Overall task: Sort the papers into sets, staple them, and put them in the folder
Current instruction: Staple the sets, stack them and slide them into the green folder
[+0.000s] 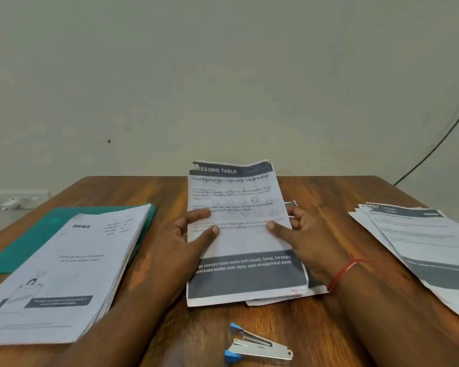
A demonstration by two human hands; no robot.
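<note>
Held set: a sheaf of papers (239, 205) headed "DRESSING TABLE", at the middle of the bench (143, 192), tilted up towards the camera with its top edge raised and its lower edge down by the wood.
Left hand (180, 234): grips the sheaf's left edge, thumb lying on the printed face, fingers curled round the side.
Right hand (308, 239): grips the right edge the same way, thumb on the face, fingers behind the sheets.
Under the sheaf: a few loose sheets (316, 290) stick out at its lower right corner, flat on the bench.
Stapler (257, 345): silver with blue ends, sprung open, on the bench just in front of the sheaf, touched by neither hand.
Folder (19, 250): green, flat at the left; whether anything is inside it cannot be told.
On the folder: a thick stack (72, 274) with a "blinkit" sheet on top, overhanging the folder's near edge.
Right pile (421, 245): fanned printed sheets at the bench's right side, well apart from the folder.
Wrist: a red thread (342, 271) round the right one.
</note>
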